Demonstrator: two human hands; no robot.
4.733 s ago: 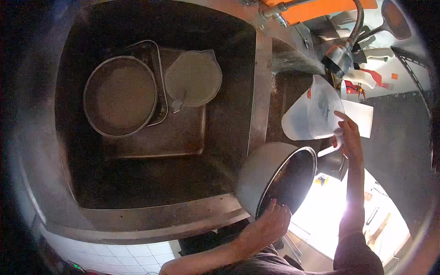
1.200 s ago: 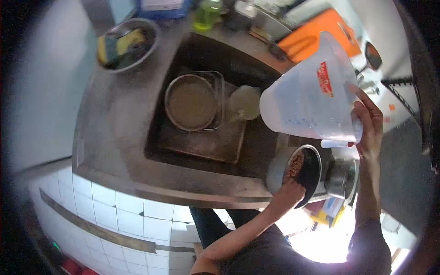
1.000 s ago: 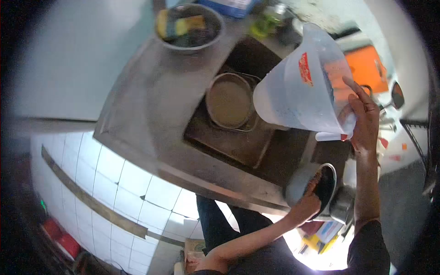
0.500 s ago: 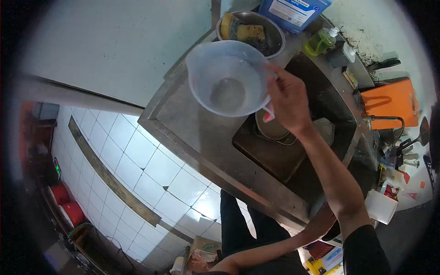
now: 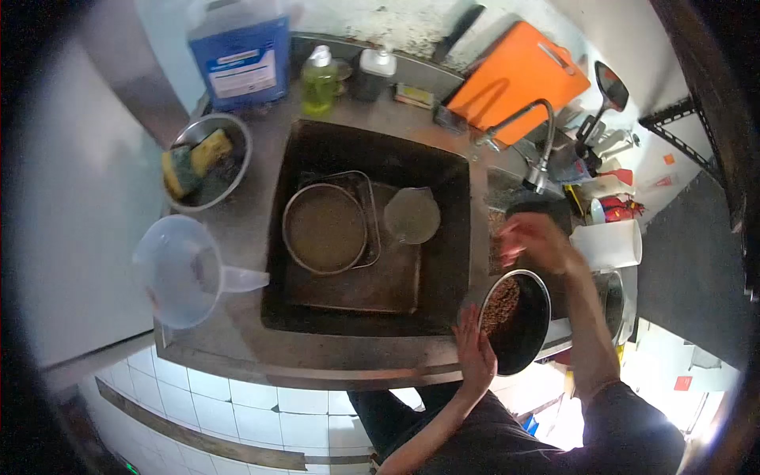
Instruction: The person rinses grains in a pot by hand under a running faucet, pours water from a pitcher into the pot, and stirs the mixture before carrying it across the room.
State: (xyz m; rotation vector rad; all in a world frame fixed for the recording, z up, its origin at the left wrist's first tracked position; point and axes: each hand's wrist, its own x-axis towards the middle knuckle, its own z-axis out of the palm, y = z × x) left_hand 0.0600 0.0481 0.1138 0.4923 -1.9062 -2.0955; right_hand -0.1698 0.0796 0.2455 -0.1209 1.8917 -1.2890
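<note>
A dark round bowl [image 5: 529, 336] with a shiny rim is tilted at the counter's front edge, with small reddish-brown grains or beans lying along one side inside. My left hand [image 5: 477, 358] holds its left side, fingers against the outer wall. Beyond the bowl, over the right-hand basin, my right hand [image 5: 540, 241] is smeared by motion, so its fingers cannot be read. At the far left of the counter stands a translucent plastic measuring jug [image 5: 178, 273], its handle pointing toward the sink.
The sink [image 5: 364, 305] holds a round container [image 5: 324, 229] and a cloudy cup [image 5: 412, 215]. A faucet [image 5: 546, 142] arches at right. Around it are a sponge bowl [image 5: 237, 186], blue jerrycan [image 5: 241, 67], soap bottles [image 5: 318, 87], an orange cutting board [image 5: 514, 83] and a white container [image 5: 606, 244].
My right hand has let go of the measuring jug, now on the left of the counter, and moved right beside the bowl. The view has turned toward the sink, showing my left hand and the bowl.
</note>
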